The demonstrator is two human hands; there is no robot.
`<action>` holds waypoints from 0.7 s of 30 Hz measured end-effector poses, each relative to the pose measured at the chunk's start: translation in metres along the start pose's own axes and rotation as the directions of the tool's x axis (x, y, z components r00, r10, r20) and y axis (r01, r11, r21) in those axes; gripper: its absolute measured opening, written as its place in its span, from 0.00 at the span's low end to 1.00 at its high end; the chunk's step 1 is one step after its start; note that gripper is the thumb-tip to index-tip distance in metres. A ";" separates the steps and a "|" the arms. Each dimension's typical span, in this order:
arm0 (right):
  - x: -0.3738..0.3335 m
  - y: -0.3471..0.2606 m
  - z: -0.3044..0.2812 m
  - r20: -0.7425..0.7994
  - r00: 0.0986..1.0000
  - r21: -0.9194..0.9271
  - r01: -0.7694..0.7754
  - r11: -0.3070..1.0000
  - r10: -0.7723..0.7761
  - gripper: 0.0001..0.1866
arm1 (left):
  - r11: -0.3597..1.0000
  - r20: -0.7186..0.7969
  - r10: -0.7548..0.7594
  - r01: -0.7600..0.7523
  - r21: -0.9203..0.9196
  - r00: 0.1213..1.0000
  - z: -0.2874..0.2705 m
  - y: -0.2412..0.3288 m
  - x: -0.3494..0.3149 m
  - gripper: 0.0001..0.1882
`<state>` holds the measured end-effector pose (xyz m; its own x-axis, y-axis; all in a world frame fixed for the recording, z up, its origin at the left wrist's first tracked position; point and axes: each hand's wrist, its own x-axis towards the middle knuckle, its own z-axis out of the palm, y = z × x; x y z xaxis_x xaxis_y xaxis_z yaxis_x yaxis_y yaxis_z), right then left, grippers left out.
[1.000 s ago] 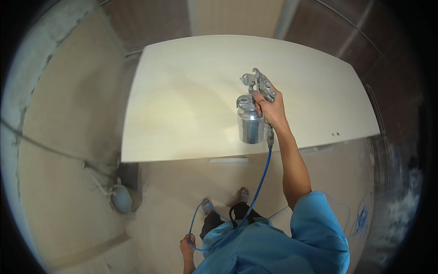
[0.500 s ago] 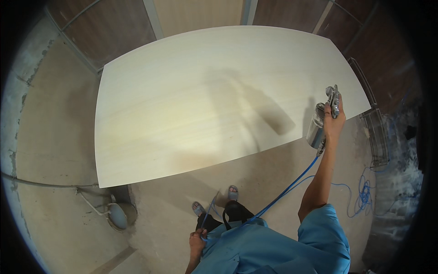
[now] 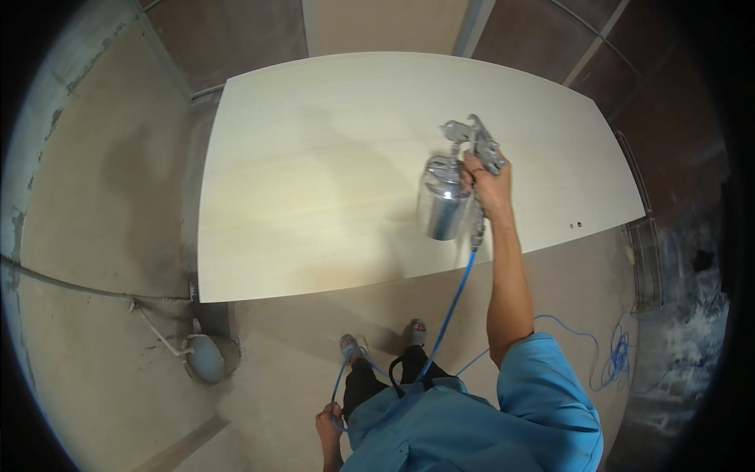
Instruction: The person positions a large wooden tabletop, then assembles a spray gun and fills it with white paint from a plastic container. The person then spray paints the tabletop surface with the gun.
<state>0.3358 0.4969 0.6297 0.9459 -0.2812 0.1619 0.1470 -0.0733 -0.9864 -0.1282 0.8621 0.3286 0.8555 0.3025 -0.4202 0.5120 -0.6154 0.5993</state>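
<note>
Right hand (image 3: pixel 489 182) grips spray gun (image 3: pixel 456 189) above panel (image 3: pixel 330 165) (near front edge); left hand (image 3: pixel 329 425) clasps blue hose (image 3: pixel 450 308).

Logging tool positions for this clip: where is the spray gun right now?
In the head view the spray gun is right of centre, held up in the right hand over the pale board, its blue hose trailing down toward the person.

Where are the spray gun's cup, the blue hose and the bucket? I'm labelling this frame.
spray gun's cup (image 3: pixel 444 206), head view, middle of the metal cup.
blue hose (image 3: pixel 454 299), head view, stretch below the gun.
bucket (image 3: pixel 206 359), head view, its pale inside.
</note>
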 end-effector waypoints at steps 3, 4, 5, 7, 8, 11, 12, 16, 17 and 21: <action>-0.012 -0.011 0.095 0.003 0.995 0.072 -0.098 0.993 0.098 0.03 | 0.982 0.000 -0.178 0.178 0.059 0.984 -0.023 -0.049 -0.008 0.13; -0.017 -0.016 0.115 0.043 0.995 0.095 -0.095 0.991 0.091 0.03 | 0.986 -0.034 -0.163 0.163 -0.020 0.986 -0.029 -0.057 -0.017 0.13; -0.023 -0.022 0.128 0.137 0.989 0.124 -0.072 0.990 0.055 0.03 | 0.980 -0.080 -0.195 0.193 -0.038 0.977 -0.030 -0.060 -0.034 0.14; -0.035 -0.038 0.134 0.248 0.969 0.164 -0.057 0.985 0.014 0.03 | 0.965 -0.082 -0.261 0.260 -0.021 0.962 -0.031 -0.051 -0.073 0.14; -0.042 -0.049 0.130 0.304 0.953 0.172 -0.054 0.984 -0.001 0.04 | 0.961 -0.059 -0.273 0.270 -0.052 0.960 -0.028 -0.039 -0.098 0.14; -0.053 -0.082 0.119 0.345 0.934 0.171 -0.157 0.973 0.090 0.11 | 0.938 -0.068 -0.347 0.344 -0.043 0.936 -0.013 -0.001 -0.135 0.15; -0.051 -0.088 0.142 0.417 0.904 0.203 -0.193 0.960 0.094 0.12 | 0.936 -0.083 -0.350 0.347 -0.052 0.933 -0.019 -0.001 -0.124 0.15; -0.056 -0.097 0.213 0.505 0.858 0.289 -0.268 0.919 0.091 0.16 | 0.950 -0.109 -0.306 0.310 0.025 0.946 -0.043 -0.014 -0.075 0.16; -0.058 -0.094 0.218 0.487 0.858 0.253 -0.317 0.914 0.163 0.17 | 0.958 -0.051 -0.286 0.285 -0.023 0.957 -0.047 -0.019 -0.067 0.16; -0.062 -0.079 0.177 0.393 0.916 0.194 -0.170 0.966 0.083 0.12 | 0.985 -0.057 -0.170 0.167 -0.052 0.984 -0.056 -0.036 -0.051 0.14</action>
<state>0.3168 0.6890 0.6928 0.9921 0.1123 0.0557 0.0370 0.1628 -0.9860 -0.1858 0.9096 0.3668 0.7593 0.4437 -0.4759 0.6507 -0.5177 0.5555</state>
